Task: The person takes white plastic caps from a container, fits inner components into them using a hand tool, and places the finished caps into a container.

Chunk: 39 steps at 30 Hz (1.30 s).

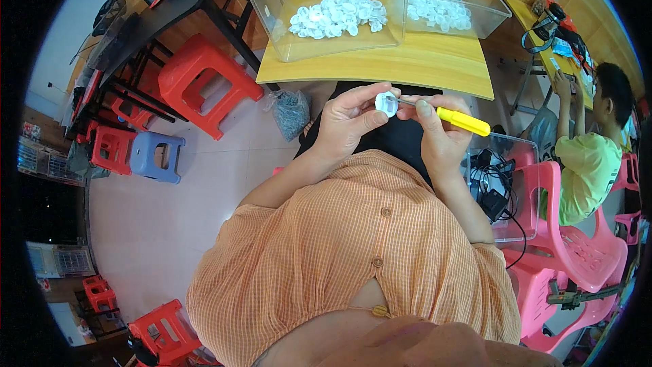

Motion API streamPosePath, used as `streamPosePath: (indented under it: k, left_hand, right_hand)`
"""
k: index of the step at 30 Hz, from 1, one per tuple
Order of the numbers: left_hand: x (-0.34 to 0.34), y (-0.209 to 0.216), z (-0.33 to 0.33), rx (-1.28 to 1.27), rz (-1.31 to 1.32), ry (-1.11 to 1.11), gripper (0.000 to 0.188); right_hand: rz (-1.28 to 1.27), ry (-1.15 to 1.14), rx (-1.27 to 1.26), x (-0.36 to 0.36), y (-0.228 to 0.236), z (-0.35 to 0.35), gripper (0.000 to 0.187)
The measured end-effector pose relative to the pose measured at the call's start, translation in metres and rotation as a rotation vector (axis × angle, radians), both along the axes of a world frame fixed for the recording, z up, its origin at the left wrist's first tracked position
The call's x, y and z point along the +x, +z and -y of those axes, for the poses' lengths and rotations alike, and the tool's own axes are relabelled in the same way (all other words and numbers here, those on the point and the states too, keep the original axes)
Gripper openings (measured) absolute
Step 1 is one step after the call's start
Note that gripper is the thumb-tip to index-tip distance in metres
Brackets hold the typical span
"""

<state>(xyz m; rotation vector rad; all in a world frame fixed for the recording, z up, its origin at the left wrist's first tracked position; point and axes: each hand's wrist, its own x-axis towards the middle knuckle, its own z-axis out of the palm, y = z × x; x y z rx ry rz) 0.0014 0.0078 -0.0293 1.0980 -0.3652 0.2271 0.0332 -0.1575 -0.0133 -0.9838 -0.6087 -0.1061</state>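
Just in front of the table edge, my left hand (348, 122) pinches a small white translucent plastic cap (386, 104) between thumb and fingers. My right hand (441, 132) is closed round a screwdriver with a yellow handle (463, 121). Its thin metal shaft points left, and the tip meets the cap's inside; the exact contact is too small to tell. Beyond my hands, a clear plastic bin (285, 47) on the yellow table (380, 66) holds a heap of similar white pieces (337, 15). A second clear bin (485, 17) to its right holds another heap (438, 5).
A clear box of black cables (490, 187) stands by my right arm, beside pink chairs (584, 251). Left are a red stool (204, 81), a blue stool (157, 156) and a grey filled bag (291, 114). Another person (589, 156) sits at a table far right.
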Motion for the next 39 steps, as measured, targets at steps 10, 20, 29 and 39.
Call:
streamPosePath:
  k: [10,20,29,39]
  left_hand:
    - [-0.001,0.0,0.0,0.051,0.018,0.071,0.044]
    - [-0.003,0.002,0.002,0.151,0.018,0.116,0.043]
    - [0.001,-0.003,-0.001,0.055,0.038,0.079,0.043]
    - [0.001,-0.004,-0.001,0.003,0.029,0.024,0.045]
  right_hand:
    - [0.121,-0.12,-0.129,-0.012,0.001,-0.005,0.011]
    - [0.152,-0.22,-0.2,-0.012,0.002,-0.007,0.01]
    - [-0.031,-0.133,-0.284,-0.012,0.016,0.013,0.013]
    - [-0.161,0.043,-0.159,-0.011,0.014,0.006,0.015]
